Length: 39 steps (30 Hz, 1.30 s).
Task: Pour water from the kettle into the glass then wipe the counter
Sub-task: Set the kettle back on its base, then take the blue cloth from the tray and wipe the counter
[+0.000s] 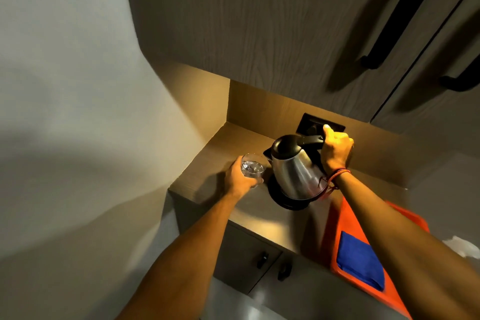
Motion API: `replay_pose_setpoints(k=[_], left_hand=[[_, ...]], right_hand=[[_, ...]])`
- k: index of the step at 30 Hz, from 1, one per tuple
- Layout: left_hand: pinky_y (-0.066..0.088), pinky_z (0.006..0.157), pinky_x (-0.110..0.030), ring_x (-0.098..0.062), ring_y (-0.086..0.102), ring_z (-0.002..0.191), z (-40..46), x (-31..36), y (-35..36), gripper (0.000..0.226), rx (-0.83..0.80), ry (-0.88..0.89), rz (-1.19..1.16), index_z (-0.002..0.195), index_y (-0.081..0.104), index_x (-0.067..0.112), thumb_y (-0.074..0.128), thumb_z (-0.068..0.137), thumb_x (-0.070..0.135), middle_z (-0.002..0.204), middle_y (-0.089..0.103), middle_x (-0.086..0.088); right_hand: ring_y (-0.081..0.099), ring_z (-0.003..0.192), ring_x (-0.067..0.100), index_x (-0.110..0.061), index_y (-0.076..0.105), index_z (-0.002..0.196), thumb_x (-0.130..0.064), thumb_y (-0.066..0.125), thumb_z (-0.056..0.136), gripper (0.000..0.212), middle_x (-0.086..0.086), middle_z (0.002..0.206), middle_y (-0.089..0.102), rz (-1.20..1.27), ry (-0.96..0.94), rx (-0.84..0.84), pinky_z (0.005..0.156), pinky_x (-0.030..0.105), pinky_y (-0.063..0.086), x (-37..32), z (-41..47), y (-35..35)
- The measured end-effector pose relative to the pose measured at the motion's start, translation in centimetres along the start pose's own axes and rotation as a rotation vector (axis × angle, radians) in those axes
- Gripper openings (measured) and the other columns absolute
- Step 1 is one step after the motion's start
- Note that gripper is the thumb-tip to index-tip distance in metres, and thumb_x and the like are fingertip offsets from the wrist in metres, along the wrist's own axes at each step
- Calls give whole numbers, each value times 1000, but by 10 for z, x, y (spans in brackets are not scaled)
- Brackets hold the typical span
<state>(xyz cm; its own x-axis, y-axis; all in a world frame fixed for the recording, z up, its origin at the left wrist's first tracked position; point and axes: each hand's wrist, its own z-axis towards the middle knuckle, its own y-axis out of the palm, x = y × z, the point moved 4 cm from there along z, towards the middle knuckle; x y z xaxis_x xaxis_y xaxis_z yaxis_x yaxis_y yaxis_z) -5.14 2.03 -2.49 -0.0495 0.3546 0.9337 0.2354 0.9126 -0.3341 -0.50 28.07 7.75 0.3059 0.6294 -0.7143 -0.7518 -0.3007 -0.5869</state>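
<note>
A steel kettle (294, 171) with a black lid and handle is tilted to the left, its spout close to a clear glass (252, 167). My right hand (336, 149) grips the kettle's black handle. My left hand (240, 178) wraps around the glass, which has water in it and stays just above or on the wooden counter (205, 163). The kettle's lower edge is near its round black base (288, 200). A folded blue cloth (358, 260) lies in an orange tray (340, 228) at the right.
Grey upper cabinets with black handles (389, 23) hang low over the counter. A dark socket plate (311, 122) is on the back wall behind the kettle. A white wall (78, 112) closes off the left side. Lower cabinet doors (249, 260) are under the counter.
</note>
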Motion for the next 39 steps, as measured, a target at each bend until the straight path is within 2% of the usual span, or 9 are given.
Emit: replay_pose_setpoints(k=[4, 7, 11, 15, 19, 26, 31, 35, 39], left_hand=[[52, 99, -30, -26, 59, 127, 7, -4, 10, 81, 22, -21, -32, 137, 56, 10, 93, 65, 9, 134, 64, -10], [51, 106, -36, -28, 57, 130, 10, -11, 15, 85, 18, -63, -38, 141, 52, 9, 92, 66, 8, 138, 62, -12], [48, 106, -35, -30, 54, 134, 13, -16, 22, 83, 15, -68, -38, 143, 49, 7, 89, 70, 2, 141, 59, -14], [48, 105, -36, -32, 56, 132, 17, -21, 28, 83, 11, -60, -38, 141, 50, 4, 89, 68, -1, 138, 60, -16], [46, 105, -33, -32, 54, 133, 20, -20, 29, 88, -16, -54, -57, 143, 46, 5, 89, 67, -4, 141, 57, -16], [43, 114, -45, -29, 38, 142, 9, 1, 34, 100, -1, 125, 141, 149, 38, 13, 93, 66, 16, 153, 38, -11], [51, 92, -36, -21, 51, 114, -43, 13, 60, 52, 133, 572, 446, 124, 56, 14, 74, 80, 33, 127, 52, -7], [48, 93, -33, -14, 52, 105, -100, 12, 114, 37, -235, 844, 611, 120, 55, 24, 60, 86, 34, 115, 57, 4], [46, 94, -35, -17, 55, 110, -136, 17, 153, 35, -498, 831, 579, 120, 54, 21, 60, 89, 35, 118, 59, 3]], right_hand=[[53, 74, 42, 14, 64, 73, -35, 54, 95, 55, 39, 76, 58, 216, 299, 87, 67, 41, 30, 43, -8, -1], [37, 69, 28, 11, 55, 61, -29, 59, 93, 52, 25, 73, 28, 348, 412, 119, 66, 51, 33, 58, -19, 1], [29, 69, 26, -17, 36, 47, -18, 62, 92, 52, 0, 59, 30, 500, 458, 110, 63, 46, 29, 77, -25, 2], [38, 65, 27, -9, 48, 47, -18, 63, 92, 48, -5, 42, 40, 582, 509, 63, 62, 44, 34, 94, -27, 1], [45, 63, 25, -7, 51, 55, -28, 56, 98, 48, 6, 60, 47, 568, 476, 19, 63, 39, 36, 93, -31, -1], [57, 108, 37, -1, 62, 110, -23, 34, 107, 36, 22, 112, 63, 2, 335, -137, 93, 43, 41, 125, -70, -29], [48, 128, 44, 3, 55, 127, -30, 41, 103, 44, 30, 135, 52, -467, 452, -330, 108, 48, 37, 171, -123, -71], [43, 133, 44, -2, 50, 135, -27, 49, 97, 46, 24, 144, 44, -605, 512, -440, 109, 48, 38, 175, -160, -89], [50, 125, 46, -3, 54, 128, -15, 55, 90, 40, 25, 143, 41, -539, 553, -430, 107, 47, 41, 167, -170, -96]])
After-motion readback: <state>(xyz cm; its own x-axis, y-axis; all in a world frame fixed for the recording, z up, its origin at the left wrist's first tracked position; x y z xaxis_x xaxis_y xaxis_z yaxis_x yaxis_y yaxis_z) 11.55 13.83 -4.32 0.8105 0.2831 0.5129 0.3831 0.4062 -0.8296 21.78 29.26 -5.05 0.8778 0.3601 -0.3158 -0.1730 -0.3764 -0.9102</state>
